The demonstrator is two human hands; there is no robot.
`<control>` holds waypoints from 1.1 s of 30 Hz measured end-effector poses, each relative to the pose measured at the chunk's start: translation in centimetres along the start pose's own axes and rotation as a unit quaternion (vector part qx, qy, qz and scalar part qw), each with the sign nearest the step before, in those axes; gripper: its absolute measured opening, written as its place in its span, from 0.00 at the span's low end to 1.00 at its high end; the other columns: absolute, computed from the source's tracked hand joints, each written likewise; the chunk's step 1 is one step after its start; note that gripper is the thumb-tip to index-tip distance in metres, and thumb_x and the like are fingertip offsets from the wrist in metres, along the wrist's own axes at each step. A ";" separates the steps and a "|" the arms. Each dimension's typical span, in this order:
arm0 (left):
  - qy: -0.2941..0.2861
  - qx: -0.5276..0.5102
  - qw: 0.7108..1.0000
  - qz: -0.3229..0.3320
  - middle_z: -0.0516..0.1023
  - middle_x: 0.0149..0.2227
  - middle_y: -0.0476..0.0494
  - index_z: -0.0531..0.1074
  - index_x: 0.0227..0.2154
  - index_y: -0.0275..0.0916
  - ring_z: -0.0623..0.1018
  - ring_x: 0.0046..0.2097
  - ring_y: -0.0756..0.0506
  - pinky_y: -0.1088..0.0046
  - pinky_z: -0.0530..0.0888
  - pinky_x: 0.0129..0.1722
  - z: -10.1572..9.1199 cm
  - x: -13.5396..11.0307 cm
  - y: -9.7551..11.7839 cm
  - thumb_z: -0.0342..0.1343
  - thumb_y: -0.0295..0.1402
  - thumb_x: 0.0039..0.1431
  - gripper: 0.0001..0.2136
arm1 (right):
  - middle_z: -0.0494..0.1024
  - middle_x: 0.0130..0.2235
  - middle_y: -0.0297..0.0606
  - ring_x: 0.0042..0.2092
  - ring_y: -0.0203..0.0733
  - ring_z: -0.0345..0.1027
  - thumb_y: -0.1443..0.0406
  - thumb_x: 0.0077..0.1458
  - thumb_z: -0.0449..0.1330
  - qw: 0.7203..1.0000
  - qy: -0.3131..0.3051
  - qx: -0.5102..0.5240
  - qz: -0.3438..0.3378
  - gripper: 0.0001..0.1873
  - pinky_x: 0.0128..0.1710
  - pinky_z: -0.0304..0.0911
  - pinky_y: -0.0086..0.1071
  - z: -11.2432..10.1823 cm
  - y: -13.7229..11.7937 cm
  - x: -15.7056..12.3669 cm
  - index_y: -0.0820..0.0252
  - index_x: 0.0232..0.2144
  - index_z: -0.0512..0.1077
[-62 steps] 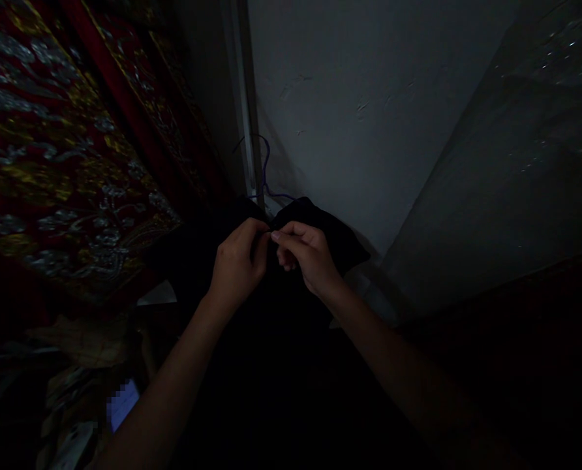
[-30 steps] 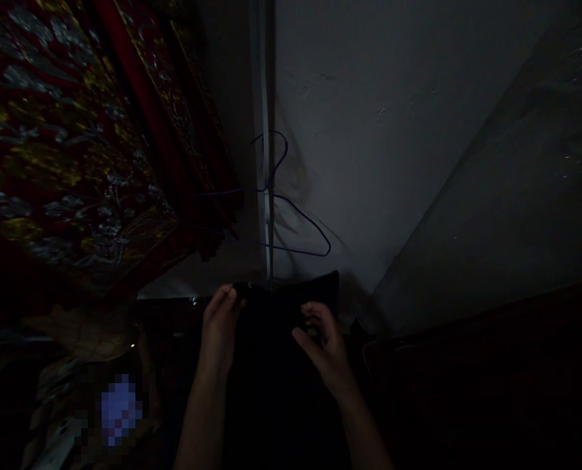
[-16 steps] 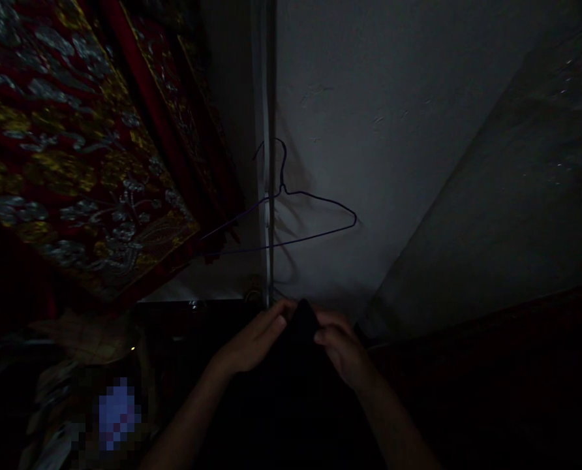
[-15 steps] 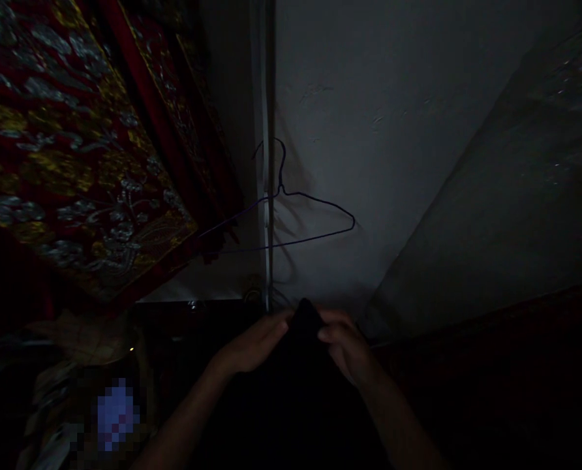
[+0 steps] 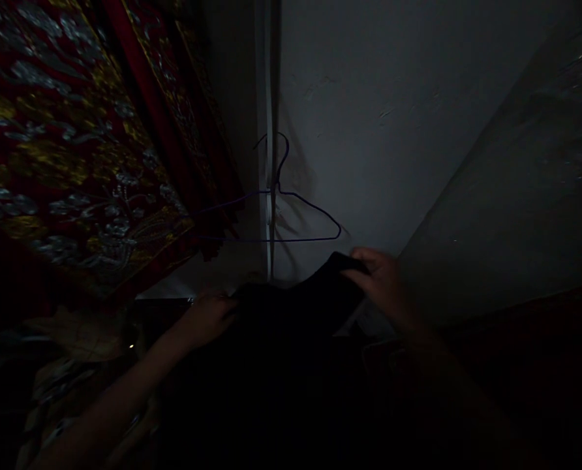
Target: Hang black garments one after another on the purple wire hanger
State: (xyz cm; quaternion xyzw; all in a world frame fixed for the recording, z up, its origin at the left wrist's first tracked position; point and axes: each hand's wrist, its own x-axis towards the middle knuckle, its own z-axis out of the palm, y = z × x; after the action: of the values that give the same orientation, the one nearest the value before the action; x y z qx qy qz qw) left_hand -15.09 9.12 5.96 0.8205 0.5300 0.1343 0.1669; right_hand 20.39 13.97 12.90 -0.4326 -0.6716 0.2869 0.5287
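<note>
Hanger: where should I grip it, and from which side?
Probably take the hanger by its right bend, from the right: it shows against the pale wall, while the left side overlaps the red cloth in view. The right hand, nearest, holds black cloth.

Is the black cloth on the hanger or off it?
Off: the cloth is held in the left hand and right hand, below the hanger, whose visible wire is bare.

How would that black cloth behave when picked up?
The black cloth probably flops: its top edge dips between the left hand and right hand. It may be light, as each hand seems to pinch only its upper edge.
</note>
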 end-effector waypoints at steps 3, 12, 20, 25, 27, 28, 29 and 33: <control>-0.031 -0.108 0.993 -0.034 0.78 0.32 0.45 0.75 0.31 0.42 0.76 0.36 0.43 0.68 0.70 0.40 -2.2 -0.9 -0.3 0.48 0.41 0.68 0.14 | 0.72 0.29 0.31 0.32 0.39 0.65 0.61 0.43 0.62 0.997 0.051 0.055 0.022 0.09 0.32 0.58 0.30 1.4 0.7 3.9 0.56 0.30 0.71; 0.015 -0.214 0.975 -0.062 0.79 0.35 0.47 0.76 0.37 0.45 0.78 0.38 0.43 0.72 0.73 0.37 -5.3 -4.1 0.8 0.60 0.45 0.57 0.11 | 0.60 0.15 0.29 0.21 0.35 0.55 0.46 0.46 0.63 0.994 -0.038 0.007 0.105 0.26 0.20 0.48 0.28 7.8 3.9 6.8 0.56 0.13 0.62; 0.151 0.005 0.987 -0.046 0.80 0.37 0.43 0.75 0.35 0.43 0.79 0.40 0.41 0.68 0.73 0.41 -10.3 -3.2 0.8 0.48 0.35 0.60 0.10 | 0.59 0.17 0.30 0.20 0.32 0.51 0.50 0.47 0.62 0.994 0.010 -0.087 0.071 0.24 0.19 0.43 0.29 2.3 2.9 4.5 0.57 0.12 0.60; 0.214 0.005 0.973 0.092 0.73 0.32 0.43 0.72 0.29 0.43 0.74 0.37 0.42 0.67 0.71 0.36 -12.8 -1.5 3.7 0.46 0.29 0.55 0.09 | 0.60 0.17 0.31 0.20 0.33 0.53 0.48 0.50 0.59 0.993 0.031 -0.097 0.053 0.25 0.19 0.44 0.30 1.7 1.4 2.6 0.57 0.13 0.61; 0.208 0.022 0.972 0.109 0.71 0.30 0.44 0.71 0.26 0.43 0.73 0.34 0.42 0.67 0.70 0.33 -13.1 -1.3 3.4 0.47 0.30 0.54 0.09 | 0.61 0.17 0.32 0.21 0.34 0.54 0.49 0.51 0.59 0.993 0.043 -0.104 0.038 0.25 0.20 0.45 0.30 1.6 1.1 2.1 0.57 0.14 0.61; 0.200 0.043 0.973 0.104 0.71 0.30 0.44 0.71 0.24 0.43 0.73 0.33 0.42 0.67 0.70 0.32 -13.1 -1.3 3.0 0.47 0.31 0.55 0.09 | 0.61 0.17 0.32 0.21 0.34 0.54 0.49 0.52 0.59 0.993 0.048 -0.109 0.028 0.24 0.20 0.45 0.30 1.5 1.0 2.0 0.57 0.14 0.61; 0.187 0.065 0.975 0.096 0.72 0.31 0.43 0.71 0.24 0.43 0.74 0.34 0.42 0.66 0.71 0.33 -13.0 -1.4 2.4 0.48 0.31 0.55 0.09 | 0.61 0.18 0.32 0.21 0.34 0.54 0.50 0.52 0.59 0.992 0.051 -0.115 0.018 0.24 0.20 0.45 0.30 1.3 0.9 2.0 0.57 0.14 0.61; 0.110 0.094 0.987 0.070 0.77 0.52 0.40 0.78 0.30 0.43 0.78 0.48 0.37 0.62 0.74 0.49 -12.4 -2.4 0.4 0.48 0.34 0.57 0.12 | 0.62 0.18 0.33 0.21 0.34 0.55 0.53 0.52 0.59 0.987 0.074 -0.142 -0.017 0.22 0.21 0.46 0.30 0.9 0.8 2.0 0.58 0.14 0.62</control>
State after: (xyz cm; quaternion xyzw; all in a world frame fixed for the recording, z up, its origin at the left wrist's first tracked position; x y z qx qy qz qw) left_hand -20.65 8.44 17.29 0.8475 0.4971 0.1850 0.0199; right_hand 19.65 16.16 12.87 -0.5118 -0.6719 0.1462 0.5151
